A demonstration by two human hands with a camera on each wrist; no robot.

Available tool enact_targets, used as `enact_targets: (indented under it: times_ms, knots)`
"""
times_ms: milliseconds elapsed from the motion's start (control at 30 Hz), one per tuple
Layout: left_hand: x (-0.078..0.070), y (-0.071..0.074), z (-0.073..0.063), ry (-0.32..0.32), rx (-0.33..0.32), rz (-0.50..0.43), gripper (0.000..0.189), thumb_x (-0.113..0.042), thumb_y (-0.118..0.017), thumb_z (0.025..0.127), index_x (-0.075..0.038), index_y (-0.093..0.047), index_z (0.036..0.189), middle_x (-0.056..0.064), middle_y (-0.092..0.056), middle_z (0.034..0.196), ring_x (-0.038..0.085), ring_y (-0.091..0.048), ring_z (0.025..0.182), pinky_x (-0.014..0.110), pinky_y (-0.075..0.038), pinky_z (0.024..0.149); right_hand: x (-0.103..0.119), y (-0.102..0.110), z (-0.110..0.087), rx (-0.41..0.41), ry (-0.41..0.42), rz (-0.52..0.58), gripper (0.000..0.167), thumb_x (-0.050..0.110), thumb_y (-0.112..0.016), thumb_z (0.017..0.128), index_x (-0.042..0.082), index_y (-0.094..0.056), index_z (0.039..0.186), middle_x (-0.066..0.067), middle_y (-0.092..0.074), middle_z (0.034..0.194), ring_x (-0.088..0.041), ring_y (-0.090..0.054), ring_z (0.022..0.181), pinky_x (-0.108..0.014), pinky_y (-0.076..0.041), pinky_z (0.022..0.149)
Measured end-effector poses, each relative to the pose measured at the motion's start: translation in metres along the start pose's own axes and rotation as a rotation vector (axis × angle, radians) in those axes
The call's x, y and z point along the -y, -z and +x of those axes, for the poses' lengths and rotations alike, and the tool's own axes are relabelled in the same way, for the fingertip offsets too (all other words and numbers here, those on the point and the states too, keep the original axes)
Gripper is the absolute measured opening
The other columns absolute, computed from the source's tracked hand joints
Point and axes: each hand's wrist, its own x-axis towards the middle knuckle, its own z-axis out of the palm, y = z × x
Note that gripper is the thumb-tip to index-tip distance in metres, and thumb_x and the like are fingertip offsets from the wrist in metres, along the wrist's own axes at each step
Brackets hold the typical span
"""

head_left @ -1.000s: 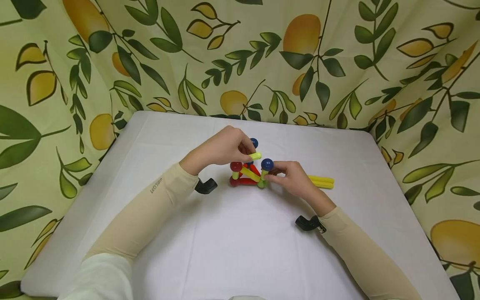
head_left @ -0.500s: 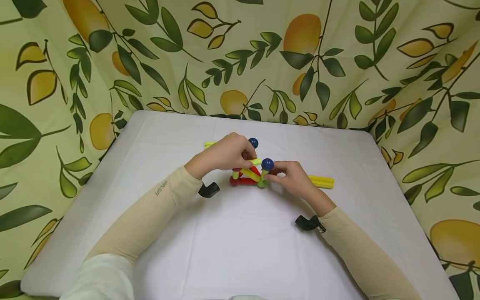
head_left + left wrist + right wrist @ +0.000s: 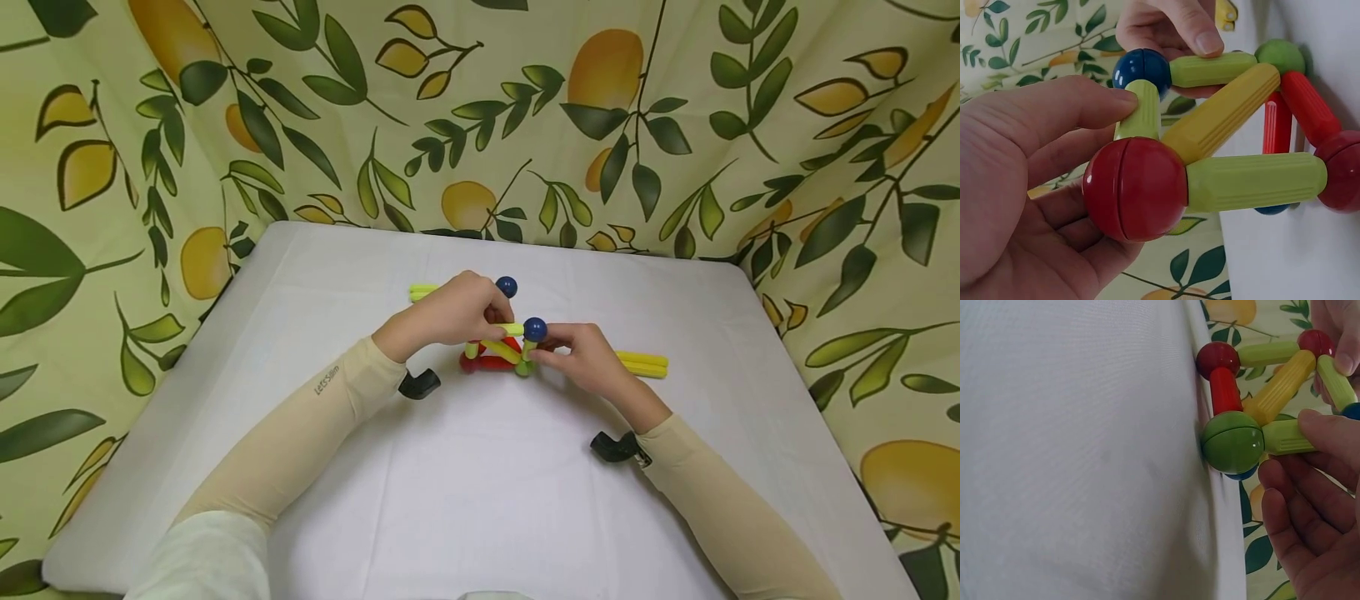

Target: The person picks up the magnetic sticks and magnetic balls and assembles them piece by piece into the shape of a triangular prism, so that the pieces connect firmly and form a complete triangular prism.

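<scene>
A frame of rods and balls stands on the white table [image 3: 487,483]. My left hand [image 3: 453,310] pinches a light-green rod [image 3: 1147,103] that spans from a red ball [image 3: 1138,187] to a blue ball [image 3: 535,329]. Beneath that blue ball, my right hand [image 3: 581,352] holds an upright light-green rod [image 3: 1285,437] between finger and thumb; its lower end meets a green ball [image 3: 1233,442]. A yellow rod [image 3: 1222,115] slants across this side of the frame. At the base lie red rods [image 3: 1313,107] and another red ball [image 3: 1342,172]. Part of the frame is hidden behind my left hand in the head view.
Yellow rods [image 3: 643,367] lie to the right behind my right hand. More yellow-green rods [image 3: 422,292] lie behind my left wrist. A second blue ball [image 3: 507,287] rises at the back of the frame. A patterned curtain [image 3: 480,125] hangs beyond the table.
My left hand has come lower and slightly nearer with the light-green rod, whose end now meets the blue ball. The right hand keeps its place on the upright rod.
</scene>
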Motion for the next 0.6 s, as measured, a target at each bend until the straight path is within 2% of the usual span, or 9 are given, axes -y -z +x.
enact_targets:
  times_ms: [100, 167, 300, 367, 400, 467, 533, 600]
  knots:
    - [0.000, -0.001, -0.002, -0.026, -0.018, -0.009, 0.014, -0.013, -0.081, 0.098, -0.006, -0.084, 0.109, -0.002, -0.074, 0.089, 0.017, -0.065, 0.083, 0.029, -0.056, 0.075, 0.000, 0.000, -0.001, -0.003, -0.004, 0.001, 0.015, 0.014, -0.087, 0.095, 0.011, -0.084, 0.109, 0.004, -0.079, 0.097, -0.020, -0.073, 0.094, -0.051, -0.058, 0.094]
    - [0.003, -0.002, -0.005, -0.041, -0.060, -0.032, 0.017, -0.017, -0.082, 0.099, -0.007, -0.083, 0.112, -0.001, -0.074, 0.094, 0.017, -0.066, 0.088, 0.030, -0.056, 0.080, 0.000, 0.001, -0.002, -0.004, 0.001, 0.003, 0.015, 0.014, -0.087, 0.095, 0.011, -0.083, 0.109, 0.004, -0.079, 0.097, -0.019, -0.072, 0.093, -0.050, -0.058, 0.093]
    - [0.016, -0.007, -0.019, -0.018, -0.237, -0.181, 0.022, -0.026, -0.077, 0.104, -0.009, -0.082, 0.116, -0.001, -0.075, 0.102, 0.018, -0.067, 0.096, 0.035, -0.056, 0.087, 0.000, 0.001, -0.001, 0.024, 0.012, 0.009, 0.017, 0.014, -0.087, 0.095, 0.012, -0.081, 0.110, 0.004, -0.077, 0.098, -0.020, -0.070, 0.092, -0.048, -0.058, 0.092]
    - [0.029, -0.009, -0.027, 0.013, -0.308, -0.280, 0.022, -0.027, -0.071, 0.108, -0.009, -0.081, 0.116, 0.002, -0.075, 0.102, 0.026, -0.069, 0.096, 0.039, -0.056, 0.085, 0.000, 0.001, 0.000, 0.046, 0.006, 0.003, 0.018, 0.014, -0.088, 0.094, 0.013, -0.080, 0.110, 0.003, -0.075, 0.098, -0.020, -0.069, 0.092, -0.046, -0.059, 0.091]
    - [0.037, -0.011, -0.031, 0.034, -0.323, -0.317, 0.022, -0.025, -0.068, 0.110, -0.008, -0.080, 0.117, 0.004, -0.076, 0.102, 0.029, -0.069, 0.096, 0.040, -0.056, 0.083, 0.000, 0.001, 0.000, 0.057, 0.003, -0.003, 0.018, 0.014, -0.088, 0.094, 0.013, -0.080, 0.109, 0.003, -0.075, 0.097, -0.019, -0.068, 0.091, -0.045, -0.058, 0.090]
    - [0.052, -0.015, -0.038, 0.064, -0.302, -0.348, 0.020, -0.018, -0.065, 0.110, -0.006, -0.080, 0.117, 0.006, -0.075, 0.102, 0.031, -0.069, 0.094, 0.039, -0.056, 0.082, -0.001, 0.001, -0.001, 0.069, -0.005, -0.010, 0.018, 0.013, -0.088, 0.093, 0.014, -0.080, 0.109, 0.003, -0.074, 0.097, -0.019, -0.068, 0.090, -0.044, -0.058, 0.088]
    - [0.065, -0.022, -0.044, 0.090, -0.212, -0.353, 0.016, -0.011, -0.070, 0.106, -0.005, -0.079, 0.117, 0.008, -0.075, 0.101, 0.032, -0.068, 0.090, 0.039, -0.057, 0.079, -0.002, 0.001, -0.001, 0.070, -0.006, -0.015, 0.015, 0.013, -0.088, 0.094, 0.014, -0.081, 0.107, 0.003, -0.074, 0.096, -0.019, -0.068, 0.089, -0.044, -0.058, 0.087]
    - [0.071, -0.029, -0.047, 0.112, -0.119, -0.328, 0.019, -0.009, -0.078, 0.100, -0.006, -0.080, 0.119, 0.005, -0.075, 0.102, 0.023, -0.069, 0.090, 0.037, -0.057, 0.082, -0.003, 0.001, -0.002, 0.060, -0.001, -0.014, 0.013, 0.014, -0.087, 0.095, 0.014, -0.081, 0.106, 0.005, -0.075, 0.095, -0.018, -0.068, 0.089, -0.043, -0.058, 0.087]
